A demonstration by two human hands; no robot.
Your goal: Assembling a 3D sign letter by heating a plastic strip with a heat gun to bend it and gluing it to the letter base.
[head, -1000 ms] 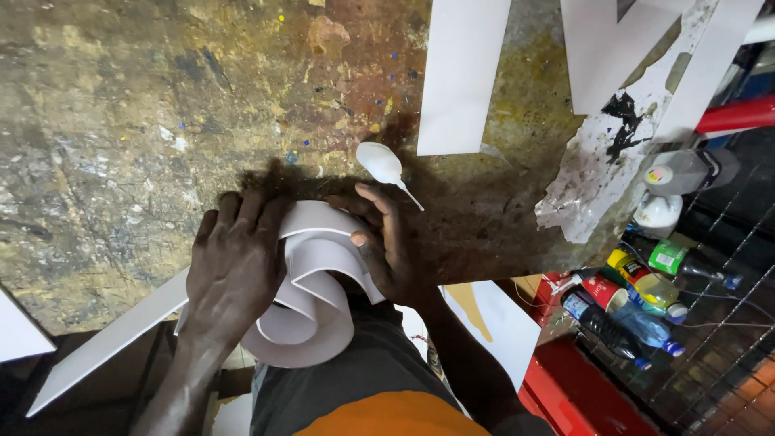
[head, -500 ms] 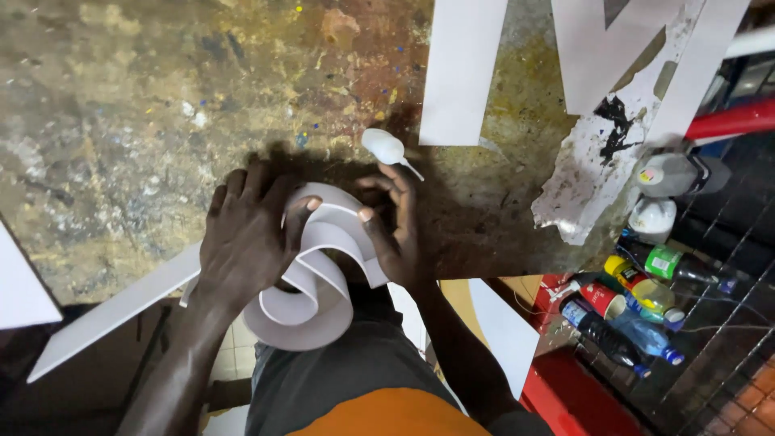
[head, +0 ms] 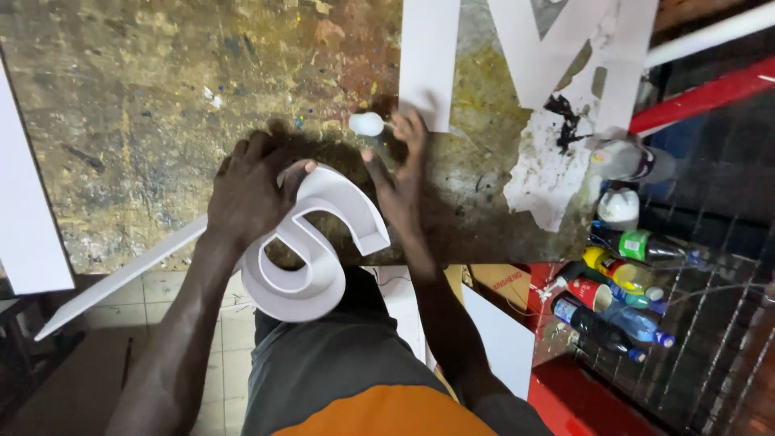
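A white S-shaped letter form (head: 319, 242) with raised side walls lies at the near edge of a paint-stained worktable (head: 145, 105), half overhanging it. My left hand (head: 250, 190) presses on its upper left curve, fingers over the rim. My right hand (head: 400, 173) has its palm on the table just right of the letter's top. Its fingers pinch the nozzle of a small white squeeze bottle (head: 367, 123) that lies on the table.
Flat white cut-out pieces (head: 432, 56) lie at the table's far side, and a long white strip (head: 113, 278) juts off the near edge. Torn paper (head: 557, 173), white bottles (head: 622, 206) and several plastic bottles (head: 613, 307) crowd the right side by a red bar (head: 702, 97).
The view shifted. My right hand has left the letter's right edge and reached up to the small white bottle. My left hand stays on the letter.
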